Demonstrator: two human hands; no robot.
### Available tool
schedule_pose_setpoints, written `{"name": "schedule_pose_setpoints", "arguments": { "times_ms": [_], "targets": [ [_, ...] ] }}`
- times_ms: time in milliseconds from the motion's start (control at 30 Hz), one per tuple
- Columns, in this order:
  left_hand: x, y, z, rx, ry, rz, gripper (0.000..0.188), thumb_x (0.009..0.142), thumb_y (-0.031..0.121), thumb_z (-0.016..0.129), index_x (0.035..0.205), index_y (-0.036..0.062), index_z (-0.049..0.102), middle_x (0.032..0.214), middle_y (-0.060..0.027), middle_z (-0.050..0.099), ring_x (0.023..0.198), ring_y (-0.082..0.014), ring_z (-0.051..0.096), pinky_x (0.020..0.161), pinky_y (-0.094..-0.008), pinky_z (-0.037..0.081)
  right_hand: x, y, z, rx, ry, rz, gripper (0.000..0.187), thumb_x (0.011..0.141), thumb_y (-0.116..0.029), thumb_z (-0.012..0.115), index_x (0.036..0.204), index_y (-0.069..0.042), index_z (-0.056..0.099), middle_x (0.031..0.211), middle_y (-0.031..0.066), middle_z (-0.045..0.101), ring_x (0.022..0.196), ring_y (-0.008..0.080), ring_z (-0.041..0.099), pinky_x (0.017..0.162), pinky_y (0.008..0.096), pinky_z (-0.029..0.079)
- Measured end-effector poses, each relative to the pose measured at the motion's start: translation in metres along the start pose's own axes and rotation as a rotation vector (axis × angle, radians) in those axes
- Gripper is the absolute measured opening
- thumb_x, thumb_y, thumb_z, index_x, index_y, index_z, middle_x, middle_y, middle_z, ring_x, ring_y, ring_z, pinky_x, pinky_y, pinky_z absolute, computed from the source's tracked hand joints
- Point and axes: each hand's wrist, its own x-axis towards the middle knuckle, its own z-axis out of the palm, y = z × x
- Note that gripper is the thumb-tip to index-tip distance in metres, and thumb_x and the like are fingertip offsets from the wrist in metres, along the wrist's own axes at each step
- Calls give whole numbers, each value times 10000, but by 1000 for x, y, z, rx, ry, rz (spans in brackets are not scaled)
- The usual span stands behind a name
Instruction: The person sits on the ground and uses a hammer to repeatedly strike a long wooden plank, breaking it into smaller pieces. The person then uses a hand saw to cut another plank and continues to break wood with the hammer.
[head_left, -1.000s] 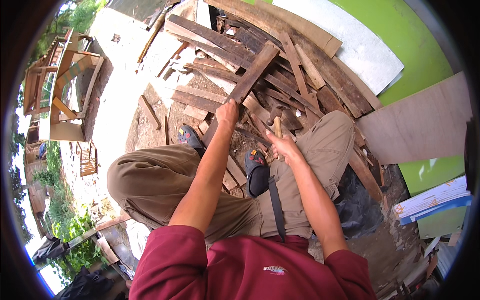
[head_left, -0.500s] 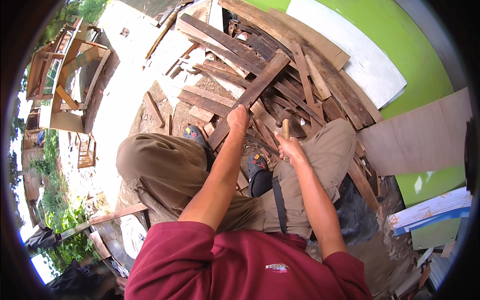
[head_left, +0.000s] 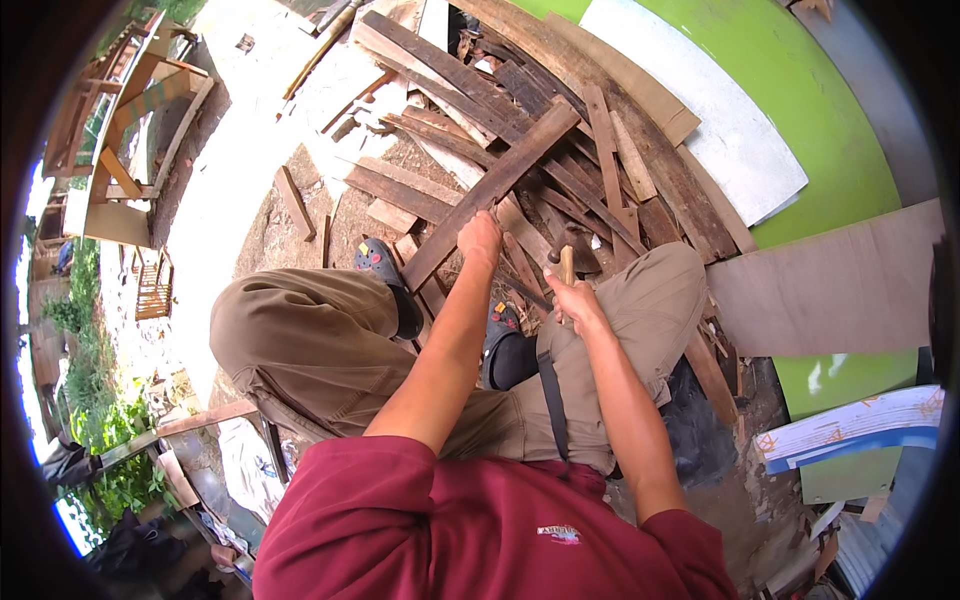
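Observation:
My left hand (head_left: 479, 237) is closed, its fingertips together at the near edge of a long dark wooden plank (head_left: 520, 172). Whatever small thing those fingers may pinch is too small to tell. The plank slants from beside my left shoe up to the right, across other boards. In my right hand (head_left: 577, 304) is a hammer (head_left: 567, 264), gripped by its pale wooden handle. Its dark metal head points away from me, over the scrap wood beside my right knee, apart from the plank.
A heap of old boards (head_left: 470, 92) spreads ahead of me. To the right lie a green panel (head_left: 850, 150), a white sheet (head_left: 700, 95) and a plywood sheet (head_left: 820, 280). A wooden frame structure (head_left: 135, 130) stands far left. My shoes (head_left: 378, 262) rest among the scraps.
The hammer and my right hand have moved slightly, with the head tipped lower. My left hand stays at the plank. The whole view has shifted a little.

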Motion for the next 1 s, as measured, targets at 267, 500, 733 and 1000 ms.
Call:
{"name": "schedule_pose_setpoints", "arguments": {
  "times_ms": [267,500,733,1000],
  "targets": [
    [-20,34,0,-178,50,-169,450,1034,338,421,983,13,727,1005,-238,730,953,-408,715,850,-491,571,13,-8,10,7,-7,21,510,884,-504,753,782,-38,574,627,30,522,504,122,491,430,302,410],
    [-10,53,6,-545,-29,-335,630,1030,456,379,1034,-74,721,1073,-351,672,1069,-483,654,930,-527,514,19,-24,19,77,-49,85,490,884,-501,758,834,-67,537,667,8,503,513,102,467,437,283,406],
    [1,27,39,-1137,-176,-271,613,1064,474,346,935,-6,705,834,-149,725,733,-303,682,717,-430,527,20,-20,16,56,-40,131,488,881,-501,763,825,-76,532,665,1,502,522,88,465,440,268,407],
    [5,9,39,-1520,-373,-387,625,1080,523,276,1066,45,678,833,-62,694,577,-146,558,557,-325,468,21,-17,19,87,-11,125,497,894,-485,753,777,-50,542,621,27,518,490,114,482,418,297,407]
  ]
}}
